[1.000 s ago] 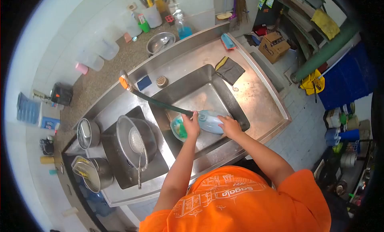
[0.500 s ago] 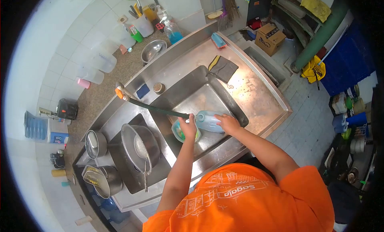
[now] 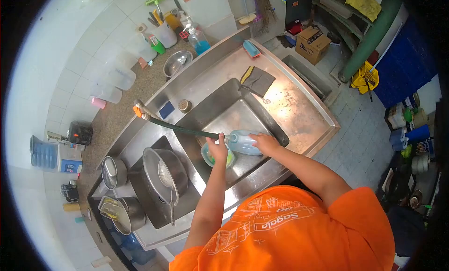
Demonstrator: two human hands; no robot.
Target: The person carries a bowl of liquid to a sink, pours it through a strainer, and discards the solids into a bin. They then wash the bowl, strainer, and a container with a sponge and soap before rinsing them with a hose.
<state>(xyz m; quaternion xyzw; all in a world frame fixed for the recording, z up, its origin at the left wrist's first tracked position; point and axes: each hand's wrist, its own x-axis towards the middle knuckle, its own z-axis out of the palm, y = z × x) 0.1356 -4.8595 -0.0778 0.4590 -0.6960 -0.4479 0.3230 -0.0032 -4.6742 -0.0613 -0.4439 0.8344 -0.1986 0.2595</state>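
Observation:
Over the right basin [image 3: 252, 113] of the steel sink, my left hand [image 3: 218, 149] is closed on the end of a dark green hose [image 3: 184, 129]. The hose runs from an orange-handled tap [image 3: 139, 110] to the mouth of a clear, pale blue bottle [image 3: 246, 142]. My right hand [image 3: 265, 144] grips the bottle near its base, and the bottle lies on its side. Below my left hand sits a small light green bowl [image 3: 230, 160] with something green and yellow in it, partly hidden by the hand.
In the left basin stand a large steel bowl [image 3: 152, 175] and a strainer [image 3: 165, 174]. Pots [image 3: 131, 215] are at the far left. A dark cloth [image 3: 258, 81] and blue brush [image 3: 251, 48] lie on the drainboard. A blue sponge [image 3: 166, 110] is behind the basins.
The view has shifted slightly. Both hands keep hold of the hose and bottle, with no clear movement relative to the sink.

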